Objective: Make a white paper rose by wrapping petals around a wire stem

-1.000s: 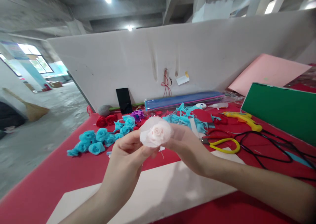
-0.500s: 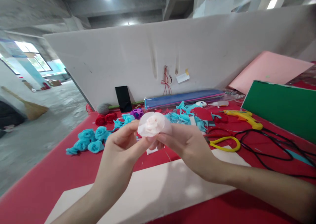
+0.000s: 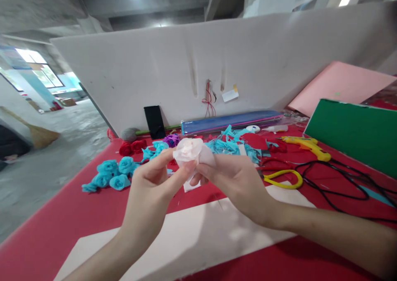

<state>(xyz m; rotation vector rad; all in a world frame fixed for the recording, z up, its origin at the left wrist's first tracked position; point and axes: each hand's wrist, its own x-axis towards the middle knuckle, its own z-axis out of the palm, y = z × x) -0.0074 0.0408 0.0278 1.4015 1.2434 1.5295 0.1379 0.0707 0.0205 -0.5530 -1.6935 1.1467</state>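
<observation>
A pale pink paper flower (image 3: 192,149) is held up in front of me, its thin petals curled around a ruffled centre. My left hand (image 3: 155,182) pinches its left side, with the thumb pressed on the front petal. From the right, my right hand (image 3: 237,186) grips the flower's base and outer petal between thumb and fingers. Some fingertips are hidden behind the flower. Below both hands lies a long pale pink sheet of paper (image 3: 198,239) on the red tabletop (image 3: 49,231).
Blue paper flowers (image 3: 108,173), red ones (image 3: 133,147) and a purple one (image 3: 171,140) lie left. Blue scraps (image 3: 231,142) lie behind my hands. Yellow-handled scissors (image 3: 283,178), a yellow glue gun (image 3: 305,145) and its black cable (image 3: 335,196) lie right. A phone (image 3: 154,122) leans on the white board (image 3: 139,74).
My left thumb has moved up onto the flower's front, and the front petal now folds closer around the centre. The view has shifted slightly.
</observation>
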